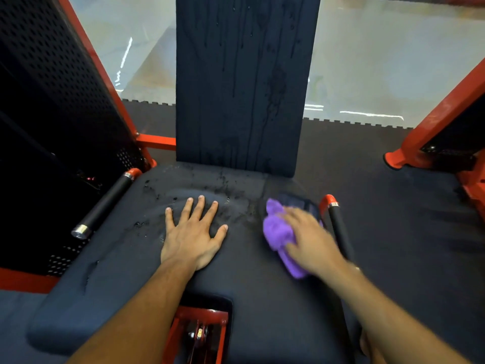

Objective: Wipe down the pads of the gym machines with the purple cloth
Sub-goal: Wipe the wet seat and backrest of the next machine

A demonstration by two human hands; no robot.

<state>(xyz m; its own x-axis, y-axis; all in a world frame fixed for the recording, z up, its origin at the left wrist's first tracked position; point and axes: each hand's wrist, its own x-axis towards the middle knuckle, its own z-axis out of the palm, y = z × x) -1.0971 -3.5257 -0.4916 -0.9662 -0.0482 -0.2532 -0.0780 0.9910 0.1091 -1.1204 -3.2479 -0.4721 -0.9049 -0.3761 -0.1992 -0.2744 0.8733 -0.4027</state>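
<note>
Your right hand (307, 237) lies on top of the bunched purple cloth (278, 232), pressing it onto the right part of the seat pad (126, 261); motion blur hides whether the fingers curl round the cloth or only bear down on it, so I cannot tell which. The cloth's long axis runs roughly away from you, tilted a little left at the far end. Your left hand (193, 232) is released, fingers straight and spread, flat on the middle of the seat, holding nothing. The wet patch, with droplets and smears, sits around and beyond the left hand's fingertips, to the left of the cloth, so the cloth hand likely has to sweep leftward. The upright back pad (246, 82) rises behind the seat, streaked with drips and apparently not yet wiped.
</note>
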